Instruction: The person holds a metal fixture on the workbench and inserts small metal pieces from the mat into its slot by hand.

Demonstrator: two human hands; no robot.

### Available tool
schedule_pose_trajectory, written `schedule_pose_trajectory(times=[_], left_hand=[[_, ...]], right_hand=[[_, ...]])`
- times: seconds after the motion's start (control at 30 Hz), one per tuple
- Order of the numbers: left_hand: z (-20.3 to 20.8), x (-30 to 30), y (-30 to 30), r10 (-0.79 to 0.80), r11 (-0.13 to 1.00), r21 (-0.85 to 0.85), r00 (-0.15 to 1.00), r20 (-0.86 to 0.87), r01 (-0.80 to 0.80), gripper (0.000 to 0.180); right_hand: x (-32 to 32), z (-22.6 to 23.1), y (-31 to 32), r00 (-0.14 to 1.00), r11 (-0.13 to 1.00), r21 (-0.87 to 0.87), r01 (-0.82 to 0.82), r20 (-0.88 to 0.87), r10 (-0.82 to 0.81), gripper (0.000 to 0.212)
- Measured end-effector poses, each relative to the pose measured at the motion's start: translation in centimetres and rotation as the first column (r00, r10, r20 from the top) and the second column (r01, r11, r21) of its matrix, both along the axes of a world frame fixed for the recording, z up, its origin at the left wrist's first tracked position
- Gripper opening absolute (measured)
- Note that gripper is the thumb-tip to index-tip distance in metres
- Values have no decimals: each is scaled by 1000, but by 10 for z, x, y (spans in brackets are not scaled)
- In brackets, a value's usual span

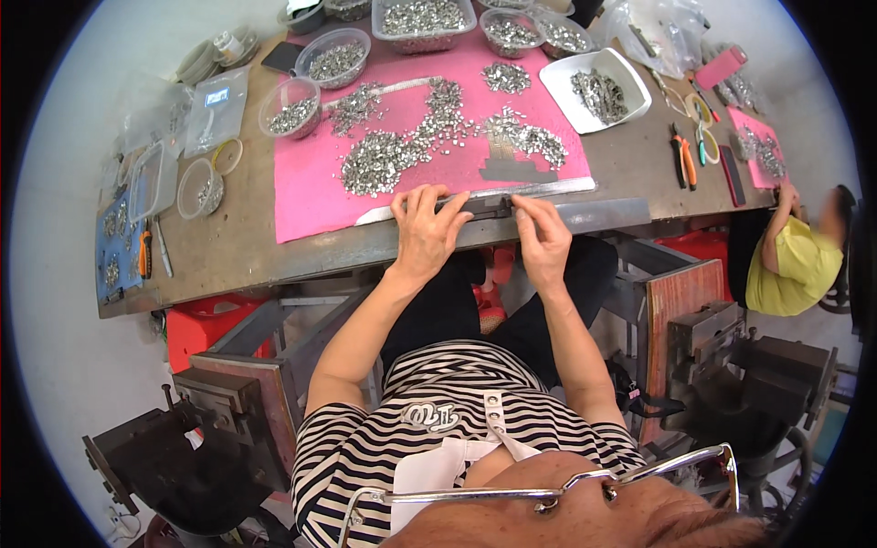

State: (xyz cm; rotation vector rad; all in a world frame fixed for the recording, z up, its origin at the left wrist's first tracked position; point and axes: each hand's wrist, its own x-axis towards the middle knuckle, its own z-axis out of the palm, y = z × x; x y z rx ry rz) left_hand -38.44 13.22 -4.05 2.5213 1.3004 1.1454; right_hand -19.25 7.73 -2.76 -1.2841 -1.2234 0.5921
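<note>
My left hand (425,233) is bent over the near edge of the counter (219,269), its thumb and fingers closing on the left part of a short, dark metal bar (491,209). My right hand (545,245) is at the bar's other end, thumb and fingertips pressed together there; whether a small piece sits between them I cannot tell. The bar lies along the counter's front edge, right before my body, with a long grey metal strip (607,215) running out to its right.

Just beyond my fingers, a pink sheet (301,205) covers the middle of the counter. On it, a big heap of small silvery metal pieces (376,164) spreads beyond my left hand, and a smaller scatter (534,142) lies beyond my right. Farther back stand a rectangular clear tub (425,42) and round clear tubs, one (315,114) at the sheet's left edge, all holding like pieces. A white tray (559,87) with more overlaps the sheet's far right corner.

Over to the right lie orange-and-black pliers (690,164) and a dark flat slab (732,175). Past them, a co-worker in a yellow top (799,272) sits with both hands at the counter.
</note>
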Motion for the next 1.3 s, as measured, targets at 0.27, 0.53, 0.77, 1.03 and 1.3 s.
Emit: schedule_pose_trajectory(times=[0.27,0.53,0.77,1.03,1.3], left_hand=[[-12,-2,-24,-51,998,-25,992,118,54,32],[-9,9,-21,54,998,-39,992,111,-50,38],[9,0,-14,-43,988,-141,987,158,66,34],[17,-29,142,44,999,-17,999,1,-43,12],[7,-17,205,31,990,-129,984,-173,-53,12]], right_hand=[[-7,-13,-35,983,995,87,48,171,-62,21],[33,9,64,921,987,154,41,376,-97,23],[81,-19,211,787,989,29,142,602,-131,19],[84,-21,210,679,993,36,112,726,-103,12],[92,-11,211,767,981,-126,146,641,-32,17]])
